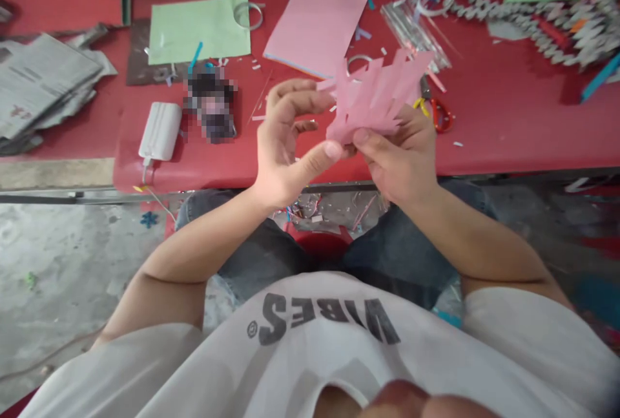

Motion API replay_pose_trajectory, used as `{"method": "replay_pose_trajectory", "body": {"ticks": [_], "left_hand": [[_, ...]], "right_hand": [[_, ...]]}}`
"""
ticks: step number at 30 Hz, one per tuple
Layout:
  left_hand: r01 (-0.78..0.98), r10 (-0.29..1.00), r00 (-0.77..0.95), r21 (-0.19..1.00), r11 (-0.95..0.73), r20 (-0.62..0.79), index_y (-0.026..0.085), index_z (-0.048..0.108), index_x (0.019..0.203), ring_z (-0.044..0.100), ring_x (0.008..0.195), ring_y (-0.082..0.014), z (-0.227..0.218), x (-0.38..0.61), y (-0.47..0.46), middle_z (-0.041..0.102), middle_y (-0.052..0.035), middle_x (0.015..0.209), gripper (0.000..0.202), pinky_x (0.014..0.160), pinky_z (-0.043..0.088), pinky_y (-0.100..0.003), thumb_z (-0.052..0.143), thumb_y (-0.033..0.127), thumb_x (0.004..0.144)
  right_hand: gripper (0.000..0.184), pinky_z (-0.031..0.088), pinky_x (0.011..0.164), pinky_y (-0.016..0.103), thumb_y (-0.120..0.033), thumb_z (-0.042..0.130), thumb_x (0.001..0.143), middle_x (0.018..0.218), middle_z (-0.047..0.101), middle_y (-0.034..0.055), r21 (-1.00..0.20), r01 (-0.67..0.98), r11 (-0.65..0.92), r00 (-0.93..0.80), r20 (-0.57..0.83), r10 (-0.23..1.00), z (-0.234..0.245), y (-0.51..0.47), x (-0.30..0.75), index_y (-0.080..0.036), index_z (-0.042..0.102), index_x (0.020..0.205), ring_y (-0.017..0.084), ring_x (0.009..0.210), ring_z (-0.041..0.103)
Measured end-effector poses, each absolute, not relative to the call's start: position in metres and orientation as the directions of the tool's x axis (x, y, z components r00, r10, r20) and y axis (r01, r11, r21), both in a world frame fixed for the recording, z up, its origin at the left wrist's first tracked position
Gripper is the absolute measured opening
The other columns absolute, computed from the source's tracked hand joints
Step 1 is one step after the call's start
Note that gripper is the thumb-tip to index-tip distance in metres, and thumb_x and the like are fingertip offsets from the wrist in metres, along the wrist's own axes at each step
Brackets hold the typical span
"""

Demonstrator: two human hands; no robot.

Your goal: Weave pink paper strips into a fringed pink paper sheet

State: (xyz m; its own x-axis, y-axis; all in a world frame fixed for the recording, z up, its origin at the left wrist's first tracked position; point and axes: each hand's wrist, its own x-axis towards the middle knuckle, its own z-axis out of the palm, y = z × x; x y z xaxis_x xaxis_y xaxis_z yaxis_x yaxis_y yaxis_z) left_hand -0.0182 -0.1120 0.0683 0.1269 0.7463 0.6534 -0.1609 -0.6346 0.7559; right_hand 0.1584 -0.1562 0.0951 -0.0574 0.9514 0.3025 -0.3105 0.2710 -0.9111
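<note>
Your red worktop (508, 121) carries a green sheet (198, 29), a flat pink sheet (314, 20), a white power bank (161, 130) near its front edge, red-handled scissors (436, 111), and folded newspapers (43, 82) off to your left.

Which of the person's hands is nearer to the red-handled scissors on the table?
Right. The right hand is close beside the scissors; the left hand is farther off, on the other side of the pink paper.

Red table (513, 121) ahead; grey concrete floor (58, 263) below, scrap-littered.
</note>
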Motion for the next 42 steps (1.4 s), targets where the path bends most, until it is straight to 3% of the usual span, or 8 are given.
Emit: {"method": "replay_pose_trajectory", "body": {"ticks": [7, 10, 15, 19, 24, 27, 32, 42], "left_hand": [[-0.051, 0.822, 0.196, 0.843, -0.535, 0.534, 0.026, 0.074, 0.091, 0.065, 0.106, -0.0215, 0.08, -0.003, -0.121, 0.065, -0.0071, 0.11, 0.024, 0.09, 0.059, -0.041, 0.083, 0.047, 0.086], [-0.007, 0.831, 0.173, 0.844, -0.536, 0.529, 0.025, 0.075, 0.092, 0.066, 0.105, -0.0218, 0.072, -0.005, -0.116, 0.067, -0.0074, 0.111, 0.022, 0.091, 0.058, -0.043, 0.081, 0.046, 0.089], [-0.017, 0.834, 0.14, 0.843, -0.537, 0.534, 0.024, 0.07, 0.086, 0.068, 0.104, -0.0222, 0.062, -0.015, -0.105, 0.068, -0.007, 0.109, 0.028, 0.086, 0.059, -0.04, 0.083, 0.048, 0.086], [-0.018, 0.818, 0.149, 0.828, -0.56, 0.556, 0.025, 0.069, 0.085, 0.07, 0.103, -0.022, 0.066, -0.019, -0.098, 0.069, -0.0049, 0.105, 0.027, 0.086, 0.062, -0.041, 0.082, 0.048, 0.087], [-0.071, 0.776, 0.301, 0.825, -0.56, 0.553, 0.025, 0.07, 0.085, 0.072, 0.102, -0.0227, 0.071, -0.025, -0.094, 0.073, -0.0052, 0.108, 0.02, 0.087, 0.064, -0.043, 0.083, 0.039, 0.087], [-0.133, 0.763, 0.392, 0.852, -0.506, 0.514, 0.024, 0.07, 0.088, 0.074, 0.097, -0.0223, 0.07, -0.026, -0.093, 0.075, -0.0055, 0.106, 0.017, 0.081, 0.065, -0.041, 0.083, 0.036, 0.087], [-0.094, 0.727, 0.497, 0.862, -0.498, 0.474, 0.026, 0.075, 0.09, 0.076, 0.104, -0.025, 0.066, -0.026, -0.096, 0.076, -0.006, 0.116, 0.018, 0.089, 0.065, -0.044, 0.089, 0.034, 0.081], [-0.132, 0.7, 0.487, 0.837, -0.532, 0.522, 0.026, 0.072, 0.095, 0.076, 0.108, -0.0265, 0.067, -0.027, -0.1, 0.077, -0.0069, 0.122, 0.016, 0.092, 0.066, -0.048, 0.084, 0.031, 0.086]], "right_hand": [[0.013, 0.062, 0.088, 0.037, -0.028, 0.084, 0.084, 0.086, 0.072, -0.0048, -0.924, -0.259, 0.28, 0.006, 0.289, 0.957, 0.08, -0.134, 0.173, -0.033, 0.078, 0.095, 0.015, 0.084, 0.07], [0.009, 0.059, 0.099, 0.042, -0.027, 0.084, 0.082, 0.091, 0.071, -0.0036, -0.946, -0.181, 0.271, 0.014, 0.273, 0.962, 0.08, -0.135, 0.173, -0.033, 0.079, 0.088, 0.019, 0.094, 0.069], [0.022, 0.062, 0.086, 0.044, -0.034, 0.085, 0.079, 0.091, 0.07, -0.0006, -0.976, -0.075, 0.202, -0.061, 0.207, 0.976, 0.076, -0.138, 0.172, -0.032, 0.076, 0.1, 0.02, 0.083, 0.065], [0.044, 0.06, 0.081, 0.043, -0.038, 0.083, 0.072, 0.111, 0.065, 0.0026, -0.909, 0.111, 0.403, -0.106, 0.392, 0.914, 0.077, -0.126, 0.192, -0.034, 0.065, 0.113, 0.023, 0.094, 0.064], [0.029, 0.055, 0.098, 0.052, -0.039, 0.071, 0.086, 0.126, 0.066, 0.0085, -0.693, 0.359, 0.625, -0.063, 0.65, 0.757, 0.091, -0.11, 0.218, -0.033, 0.074, 0.115, 0.032, 0.127, 0.058], [0.024, 0.055, 0.104, 0.052, -0.04, 0.071, 0.092, 0.119, 0.072, 0.0049, -0.764, 0.3, 0.572, -0.126, 0.563, 0.817, 0.097, -0.112, 0.22, -0.038, 0.075, 0.115, 0.029, 0.116, 0.067], [0.025, 0.059, 0.086, 0.045, -0.039, 0.078, 0.088, 0.104, 0.076, 0.0012, -0.827, 0.263, 0.497, -0.241, 0.442, 0.864, 0.101, -0.122, 0.216, -0.037, 0.076, 0.113, 0.025, 0.092, 0.071], [0.016, 0.049, 0.076, 0.04, -0.023, 0.08, 0.08, 0.085, 0.078, -0.0024, -0.621, 0.496, 0.607, -0.357, 0.491, 0.794, 0.098, -0.121, 0.222, -0.031, 0.074, 0.092, 0.021, 0.076, 0.068]]}}
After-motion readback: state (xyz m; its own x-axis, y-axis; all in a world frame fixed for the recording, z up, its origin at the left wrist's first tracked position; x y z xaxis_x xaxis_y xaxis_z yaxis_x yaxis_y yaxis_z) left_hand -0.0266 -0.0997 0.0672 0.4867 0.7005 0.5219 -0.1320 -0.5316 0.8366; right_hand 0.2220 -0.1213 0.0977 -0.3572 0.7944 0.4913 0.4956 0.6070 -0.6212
